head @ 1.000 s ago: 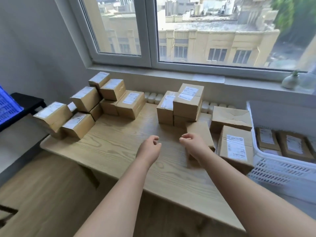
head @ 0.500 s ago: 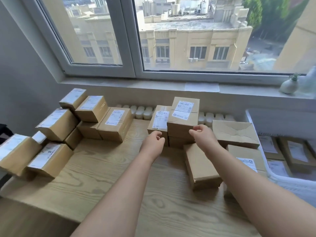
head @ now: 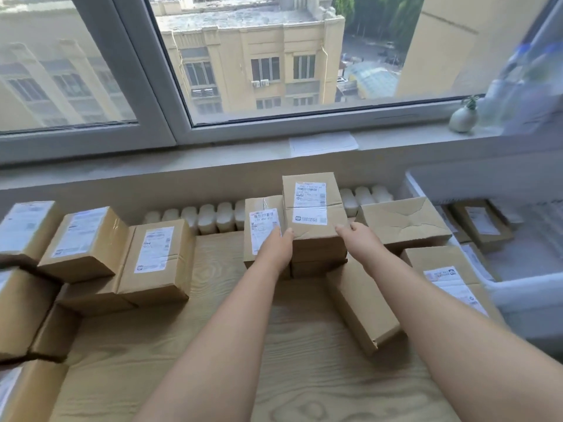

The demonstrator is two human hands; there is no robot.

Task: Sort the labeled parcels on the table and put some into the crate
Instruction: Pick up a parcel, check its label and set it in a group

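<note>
Head view: your arms reach forward over pale wood-grain worktop (head: 274, 345).

Left hand (head: 278, 248): fingers straight, pressed against left edge of top parcel (head: 313, 208).

Right hand (head: 359, 239): at parcel's lower right corner, thumb on front face; fingers hidden, so grip possibly closed, cannot tell.

Top parcel: brown cardboard box, white labels, crowns centre stack at worktop's rear, touching upright parcel (head: 262, 226) on its left.

White plastic crate (head: 518, 287) at right holds labelled parcels.

Half second ago left hand was loosely curled, short of stack; now both hands flank parcel.
</note>
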